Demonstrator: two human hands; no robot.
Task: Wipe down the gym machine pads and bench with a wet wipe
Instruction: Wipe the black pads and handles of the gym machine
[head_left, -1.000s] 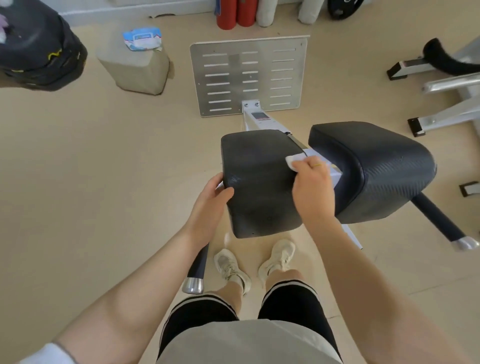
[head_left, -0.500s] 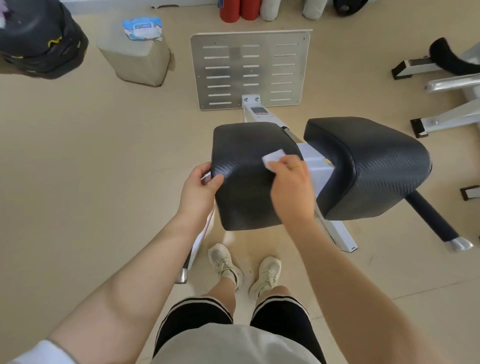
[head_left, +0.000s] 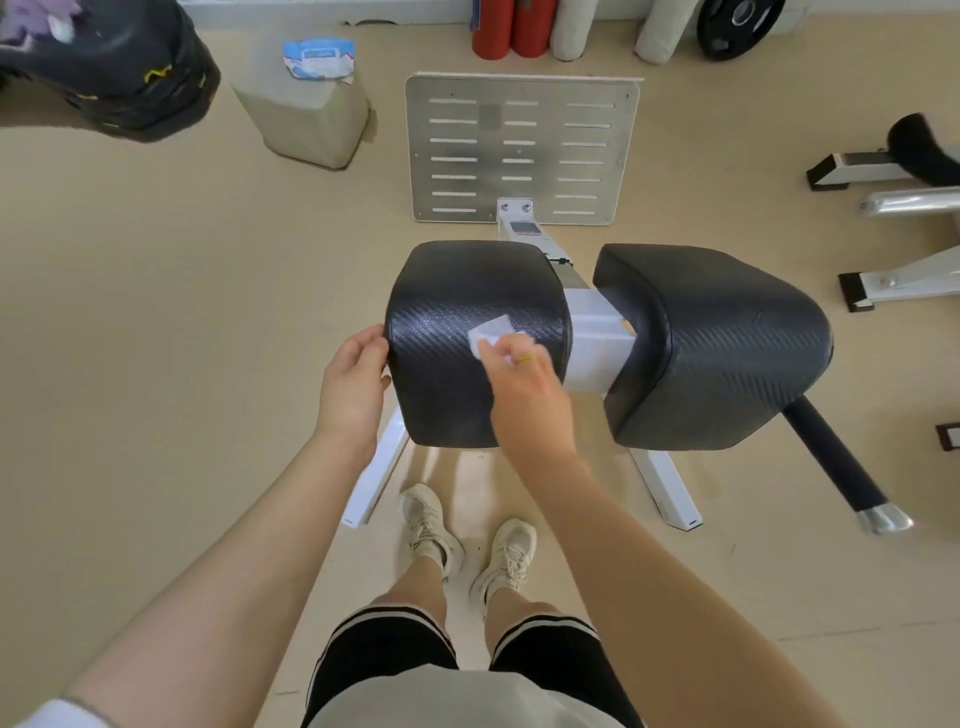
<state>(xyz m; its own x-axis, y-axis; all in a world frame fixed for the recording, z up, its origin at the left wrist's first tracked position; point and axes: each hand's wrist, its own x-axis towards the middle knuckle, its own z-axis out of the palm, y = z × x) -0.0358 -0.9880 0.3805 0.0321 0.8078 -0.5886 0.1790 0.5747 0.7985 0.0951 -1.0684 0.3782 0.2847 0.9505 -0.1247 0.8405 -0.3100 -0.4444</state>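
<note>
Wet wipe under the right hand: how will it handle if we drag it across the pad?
Likely floppy: the wet wipe lies creased and flat under the right hand. Probably very light. It may bunch or catch on the left pad, whose surface looks textured, so keep it pressed flat.

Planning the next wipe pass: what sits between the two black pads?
In the head view, a white frame block bridges the gap between the left pad and right pad.
</note>
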